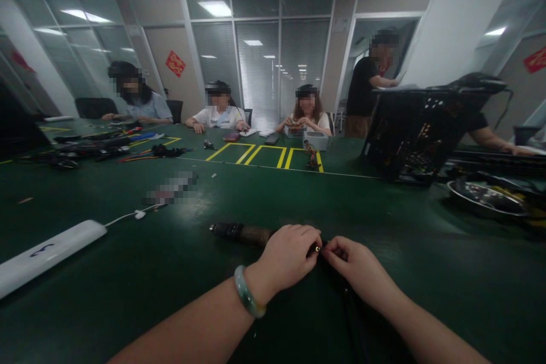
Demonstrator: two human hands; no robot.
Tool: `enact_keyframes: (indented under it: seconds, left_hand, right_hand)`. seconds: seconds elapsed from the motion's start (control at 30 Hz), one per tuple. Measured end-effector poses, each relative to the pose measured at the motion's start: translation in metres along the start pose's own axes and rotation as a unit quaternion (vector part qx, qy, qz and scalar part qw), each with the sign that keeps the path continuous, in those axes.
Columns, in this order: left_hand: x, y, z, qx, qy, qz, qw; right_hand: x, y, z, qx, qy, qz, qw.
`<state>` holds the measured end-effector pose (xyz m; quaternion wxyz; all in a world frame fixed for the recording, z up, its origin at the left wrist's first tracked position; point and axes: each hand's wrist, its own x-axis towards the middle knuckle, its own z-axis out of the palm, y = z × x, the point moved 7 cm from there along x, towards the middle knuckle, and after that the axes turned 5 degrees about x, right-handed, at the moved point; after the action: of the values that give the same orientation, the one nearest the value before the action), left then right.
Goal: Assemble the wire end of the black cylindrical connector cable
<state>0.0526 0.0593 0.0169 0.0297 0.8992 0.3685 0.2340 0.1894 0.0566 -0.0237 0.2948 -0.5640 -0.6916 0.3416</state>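
My left hand (288, 253), with a green bangle on its wrist, lies over a dark tube-like piece (251, 233) on the green table. Its fingers are curled, and a small piece with a bright gold-coloured end (317, 249) shows between thumb and forefinger. Close beside it, my right hand (356, 264) is closed in a pinch at the same small piece. What the right fingertips hold is too small to make out. A black cord-like length (347, 301) runs from below the hands toward me. The tube-like piece has a dark, narrower left end with a shiny tip.
A white power strip (55, 253) with a cord lies left on the green table (170, 290). Dark cables and tools (98, 145) lie back left. A black metal frame (405, 131) and a round metal dish (486, 198) are at right. Several people sit or stand beyond.
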Motion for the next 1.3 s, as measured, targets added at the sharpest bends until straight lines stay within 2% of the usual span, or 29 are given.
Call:
enact_keyframes:
  seconds: [0.23,0.53,0.73,1.0,1.3]
  left_hand:
    - [-0.0004,-0.0020,0.0013,0.004,-0.006,-0.004,1.000]
    - [-0.0001,0.0015,0.0006,0.010,-0.013,0.010,1.000]
    - [-0.0004,-0.0011,-0.0016,-0.004,-0.002,-0.011,1.000]
    - [-0.0003,0.0005,-0.0015,-0.011,-0.010,0.004,1.000]
    - [-0.0006,-0.0011,-0.0016,-0.002,-0.012,-0.011,1.000]
  right_hand:
    - [0.0005,0.0018,0.0009,0.013,-0.012,0.021,1.000]
    - [0.0012,0.0023,0.0009,0.010,-0.014,0.019,1.000]
    - [0.0035,0.0019,0.0017,0.005,-0.011,0.005,1.000]
    - [0.0035,0.0059,0.0043,-0.001,-0.024,0.014,1.000]
    - [0.0016,-0.0004,0.0010,0.014,-0.024,0.013,1.000]
